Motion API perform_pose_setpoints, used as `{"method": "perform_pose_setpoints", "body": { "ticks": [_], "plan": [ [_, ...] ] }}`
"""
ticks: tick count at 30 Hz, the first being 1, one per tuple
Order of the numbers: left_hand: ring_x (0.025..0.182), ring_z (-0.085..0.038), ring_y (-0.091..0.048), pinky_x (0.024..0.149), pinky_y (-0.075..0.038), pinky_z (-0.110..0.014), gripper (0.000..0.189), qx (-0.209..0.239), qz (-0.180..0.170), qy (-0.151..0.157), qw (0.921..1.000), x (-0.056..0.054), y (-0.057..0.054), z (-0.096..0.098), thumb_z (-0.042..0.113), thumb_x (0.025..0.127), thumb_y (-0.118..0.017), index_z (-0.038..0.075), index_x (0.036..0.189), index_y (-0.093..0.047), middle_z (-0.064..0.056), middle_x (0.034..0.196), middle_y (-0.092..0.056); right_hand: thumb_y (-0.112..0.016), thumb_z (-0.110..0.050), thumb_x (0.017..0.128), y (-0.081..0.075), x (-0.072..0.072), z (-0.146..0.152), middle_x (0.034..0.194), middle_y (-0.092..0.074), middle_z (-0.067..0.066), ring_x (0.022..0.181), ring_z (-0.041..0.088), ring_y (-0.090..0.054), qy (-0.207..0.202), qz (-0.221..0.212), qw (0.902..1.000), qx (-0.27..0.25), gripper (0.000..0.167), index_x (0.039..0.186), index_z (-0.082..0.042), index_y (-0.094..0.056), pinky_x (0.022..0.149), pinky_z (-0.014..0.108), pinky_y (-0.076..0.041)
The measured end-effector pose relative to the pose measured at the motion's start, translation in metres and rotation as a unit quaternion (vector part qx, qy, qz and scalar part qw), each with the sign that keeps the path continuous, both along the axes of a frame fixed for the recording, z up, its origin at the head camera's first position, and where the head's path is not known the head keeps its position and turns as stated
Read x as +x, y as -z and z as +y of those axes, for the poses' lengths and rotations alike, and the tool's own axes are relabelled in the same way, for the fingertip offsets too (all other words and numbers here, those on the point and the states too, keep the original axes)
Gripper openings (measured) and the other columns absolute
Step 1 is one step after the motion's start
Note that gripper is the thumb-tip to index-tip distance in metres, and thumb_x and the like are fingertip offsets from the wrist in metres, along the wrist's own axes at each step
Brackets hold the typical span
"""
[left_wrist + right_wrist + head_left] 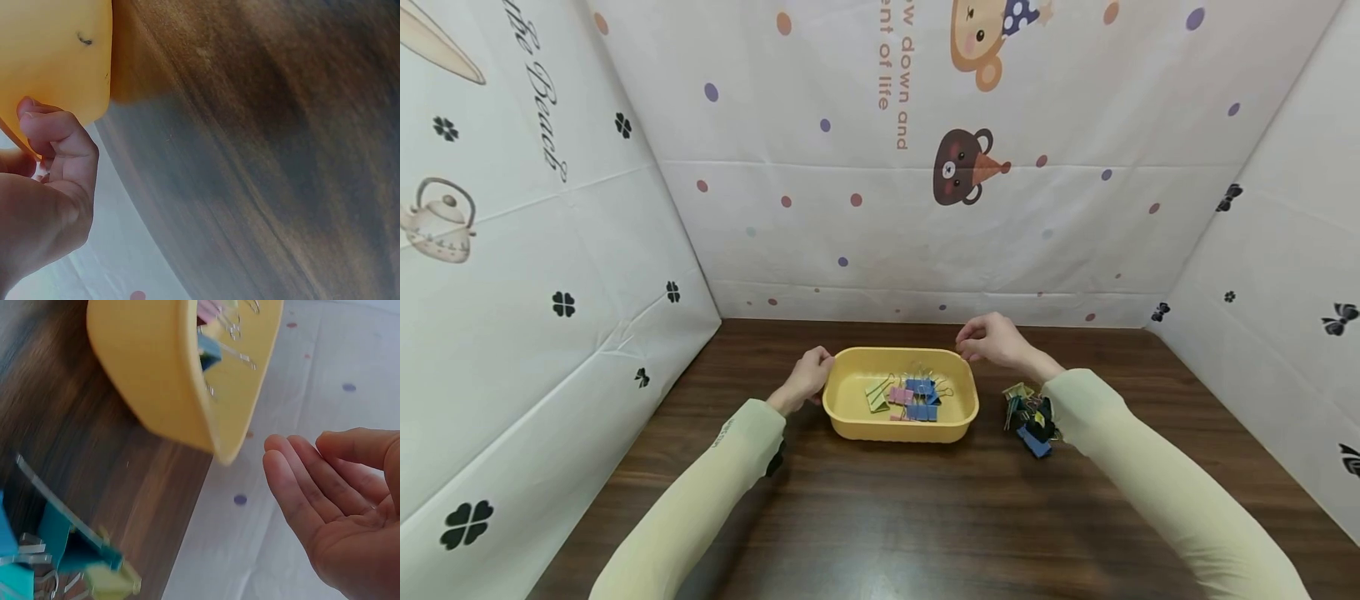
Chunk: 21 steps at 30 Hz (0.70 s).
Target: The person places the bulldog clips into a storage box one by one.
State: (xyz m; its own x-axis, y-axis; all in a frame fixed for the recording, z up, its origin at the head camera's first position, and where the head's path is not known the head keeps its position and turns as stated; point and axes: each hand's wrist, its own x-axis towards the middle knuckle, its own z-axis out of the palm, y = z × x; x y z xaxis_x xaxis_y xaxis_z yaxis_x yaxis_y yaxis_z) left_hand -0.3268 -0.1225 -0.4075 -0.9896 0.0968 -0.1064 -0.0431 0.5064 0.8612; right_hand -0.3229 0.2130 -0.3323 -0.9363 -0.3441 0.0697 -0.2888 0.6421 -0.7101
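Observation:
A yellow plastic basin (901, 432) stands on the table with several binder clips inside: blue clips (921, 412), pink clips (900, 396) and light green clips (877, 397). At its left end my left hand (807, 377) grips the rim; the left wrist view has the curled fingers (74, 140) against the outer wall. My right hand (996, 342) hovers by the far right corner, holding nothing. In the right wrist view its fingers (300, 506) are loosely bent, with a gap between them and the basin (156, 369).
Right of the basin, partly under my right sleeve, lies a pile of binder clips (1037, 446) in blue, dark, teal and yellow-green. The dark wooden table (880, 517) ends at a patterned white backdrop (820, 242), which also rises on both sides. A dark object (775, 460) shows at my left cuff.

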Motion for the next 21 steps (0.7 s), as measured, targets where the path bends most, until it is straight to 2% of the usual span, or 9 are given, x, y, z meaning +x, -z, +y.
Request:
{"method": "perform_pose_setpoints", "body": {
  "ticks": [4, 7, 11, 14, 18, 21],
  "plan": [
    [0.054, -0.015, -0.048, 0.042, -0.045, -0.026, 0.026, -0.002, 0.001, 0.001, 1.0, 0.001, 0.0, 0.0, 0.02, 0.104, -0.039, -0.002, 0.112, -0.052, -0.02, 0.089, -0.056, -0.058, -0.004, 0.094, -0.002, 0.001, 0.019, 0.101, -0.069, 0.027, 0.075, 0.017, -0.071, 0.013, -0.002, 0.9999, 0.003, 0.018, 0.104, 0.008, -0.065, 0.066, 0.027, -0.059],
    [0.054, -0.015, -0.048, 0.042, -0.045, -0.026, 0.026, -0.002, 0.003, 0.001, 1.0, 0.001, 0.0, 0.0, 0.019, 0.104, -0.038, -0.002, 0.111, -0.052, -0.02, 0.09, -0.056, -0.06, -0.005, 0.093, -0.003, 0.002, 0.033, 0.099, -0.069, 0.025, 0.073, 0.014, -0.069, 0.014, 0.006, 0.9996, 0.023, 0.017, 0.104, 0.008, -0.065, 0.067, 0.028, -0.059],
    [0.053, -0.014, -0.047, 0.042, -0.044, -0.026, 0.026, -0.002, 0.007, 0.002, 1.0, 0.002, -0.001, 0.0, 0.019, 0.104, -0.038, -0.002, 0.111, -0.052, -0.02, 0.089, -0.056, -0.06, -0.004, 0.093, -0.004, 0.005, 0.051, 0.093, -0.07, 0.021, 0.071, 0.014, -0.067, 0.014, 0.015, 0.9976, 0.066, 0.015, 0.102, 0.006, -0.066, 0.067, 0.03, -0.058],
    [0.052, -0.014, -0.046, 0.042, -0.044, -0.026, 0.026, -0.002, 0.008, 0.003, 1.0, 0.002, -0.001, 0.0, 0.019, 0.104, -0.038, -0.002, 0.111, -0.052, -0.02, 0.088, -0.056, -0.059, -0.003, 0.091, -0.002, 0.007, 0.063, 0.089, -0.07, 0.02, 0.073, 0.021, -0.067, 0.01, 0.013, 0.9947, 0.102, 0.017, 0.103, 0.006, -0.067, 0.068, 0.035, -0.057],
    [0.049, -0.013, -0.044, 0.042, -0.044, -0.026, 0.027, -0.004, 0.006, 0.003, 1.0, 0.003, -0.001, 0.001, 0.019, 0.104, -0.038, -0.003, 0.112, -0.052, -0.02, 0.087, -0.056, -0.057, -0.001, 0.088, 0.002, 0.01, 0.079, 0.098, -0.071, 0.021, 0.086, 0.03, -0.066, -0.01, 0.008, 0.9886, 0.15, 0.021, 0.104, 0.006, -0.069, 0.072, 0.04, -0.056],
    [0.048, -0.013, -0.044, 0.043, -0.045, -0.026, 0.027, -0.005, 0.003, 0.001, 1.0, 0.002, -0.001, 0.0, 0.019, 0.104, -0.038, -0.003, 0.113, -0.051, -0.019, 0.086, -0.056, -0.054, 0.0, 0.086, 0.004, 0.012, 0.088, 0.1, -0.07, 0.023, 0.083, 0.026, -0.064, -0.015, -0.018, 0.9847, 0.173, 0.022, 0.1, 0.005, -0.07, 0.068, 0.036, -0.054]
  ]
}}
